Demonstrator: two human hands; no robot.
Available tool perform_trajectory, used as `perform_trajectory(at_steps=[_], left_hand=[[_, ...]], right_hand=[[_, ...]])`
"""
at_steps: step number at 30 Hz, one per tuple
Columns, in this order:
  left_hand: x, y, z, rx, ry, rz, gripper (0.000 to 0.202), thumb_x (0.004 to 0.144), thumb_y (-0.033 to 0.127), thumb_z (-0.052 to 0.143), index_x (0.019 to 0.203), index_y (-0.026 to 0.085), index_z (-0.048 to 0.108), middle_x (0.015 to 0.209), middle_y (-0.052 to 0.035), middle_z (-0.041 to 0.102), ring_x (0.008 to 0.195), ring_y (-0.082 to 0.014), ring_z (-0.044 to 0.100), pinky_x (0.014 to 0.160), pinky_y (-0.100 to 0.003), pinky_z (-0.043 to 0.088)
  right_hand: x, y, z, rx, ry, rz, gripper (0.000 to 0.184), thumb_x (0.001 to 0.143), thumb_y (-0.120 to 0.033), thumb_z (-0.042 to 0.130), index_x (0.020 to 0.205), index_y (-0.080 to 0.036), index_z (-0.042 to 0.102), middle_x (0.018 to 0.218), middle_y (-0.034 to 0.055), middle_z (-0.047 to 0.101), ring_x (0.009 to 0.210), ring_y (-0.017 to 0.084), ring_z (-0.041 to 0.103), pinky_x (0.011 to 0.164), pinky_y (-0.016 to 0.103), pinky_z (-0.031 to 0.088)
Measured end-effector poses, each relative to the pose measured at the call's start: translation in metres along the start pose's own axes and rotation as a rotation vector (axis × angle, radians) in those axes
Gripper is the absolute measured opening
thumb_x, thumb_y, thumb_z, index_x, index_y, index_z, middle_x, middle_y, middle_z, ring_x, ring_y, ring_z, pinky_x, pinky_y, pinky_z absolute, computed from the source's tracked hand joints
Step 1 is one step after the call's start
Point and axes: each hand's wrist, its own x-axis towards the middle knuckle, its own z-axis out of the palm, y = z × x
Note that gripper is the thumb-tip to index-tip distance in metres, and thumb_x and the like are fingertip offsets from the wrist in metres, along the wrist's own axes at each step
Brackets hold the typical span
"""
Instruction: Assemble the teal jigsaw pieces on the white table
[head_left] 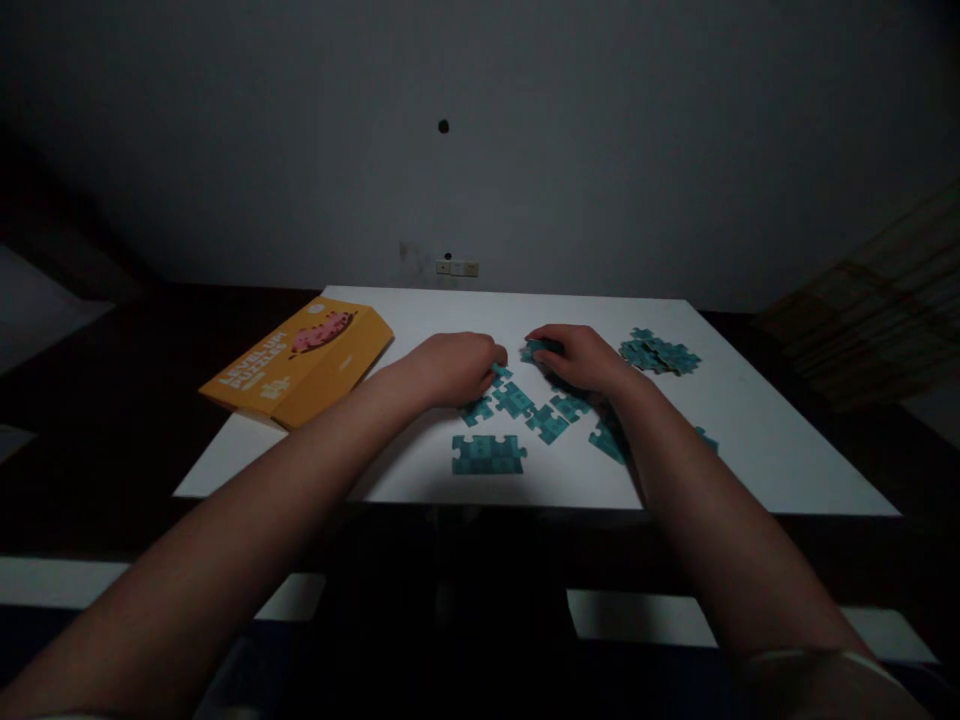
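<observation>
Forearms: both reach from the near edge out over the white table (787,440), coming close together at its middle.
Joined pair: two teal pieces already locked together (487,454), lying nearest to the camera, long axis left to right, touched by no hand.
Left hand (456,366): palm down, fingers curled, the fingertips at a small teal piece (501,374) just on its right side. If the piece is pinched or only touched, I cannot tell.
Right hand (581,357): fingers bent around another teal piece (537,349) at its left side; it seems held, lightly closed.
Key relation: the two pieces lie between the hands, very near each other, the right one a little farther, the left one a little nearer.
Loose pieces (546,421): scattered just near of both hands, some under the right wrist.
Pile (660,354): more teal pieces, right of the right hand, apart from it.
Box (300,362): orange, flat, well left of the left hand.
</observation>
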Motion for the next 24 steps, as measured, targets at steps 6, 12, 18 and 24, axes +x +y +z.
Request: perform_trajectory(at_steps=[6, 12, 18, 24], left_hand=[[-0.062, 0.05, 0.046, -0.181, 0.111, 0.077, 0.033, 0.109, 0.034, 0.062, 0.136, 0.022, 0.075, 0.145, -0.0136, 0.075, 0.13, -0.0331, 0.071, 0.107, -0.047, 0.06], [-0.086, 0.069, 0.098, -0.206, 0.357, 0.018, 0.038, 0.11, 0.038, 0.066, 0.143, 0.021, 0.07, 0.158, -0.0152, 0.067, 0.148, -0.0338, 0.06, 0.134, -0.057, 0.04], [-0.085, 0.068, 0.1, -0.222, 0.389, -0.046, 0.045, 0.106, 0.044, 0.067, 0.141, 0.018, 0.072, 0.154, -0.0168, 0.068, 0.146, -0.0381, 0.056, 0.134, -0.057, 0.038], [-0.083, 0.064, 0.101, -0.277, 0.377, -0.04, 0.04, 0.104, 0.044, 0.066, 0.136, 0.021, 0.075, 0.151, -0.0146, 0.07, 0.143, -0.036, 0.058, 0.129, -0.056, 0.043]], right_hand=[[0.016, -0.019, -0.04, -0.29, -0.012, -0.017, 0.03, 0.096, -0.014, 0.068, 0.115, -0.025, 0.088, 0.11, 0.0128, 0.086, 0.104, 0.034, 0.079, 0.101, 0.051, 0.054], [-0.019, -0.058, -0.04, 0.387, -0.128, 0.112, 0.048, 0.093, -0.027, 0.074, 0.141, -0.024, 0.075, 0.096, 0.0057, 0.08, 0.083, 0.023, 0.073, 0.076, 0.036, 0.058], [-0.087, -0.09, -0.004, 0.632, -0.105, 0.201, 0.044, 0.083, -0.025, 0.072, 0.126, -0.027, 0.076, 0.11, 0.0058, 0.083, 0.099, 0.026, 0.078, 0.09, 0.042, 0.062], [-0.117, -0.1, 0.032, 0.34, 0.121, 0.273, 0.033, 0.088, -0.027, 0.065, 0.116, -0.03, 0.083, 0.11, 0.0055, 0.085, 0.096, 0.027, 0.077, 0.092, 0.045, 0.061]])
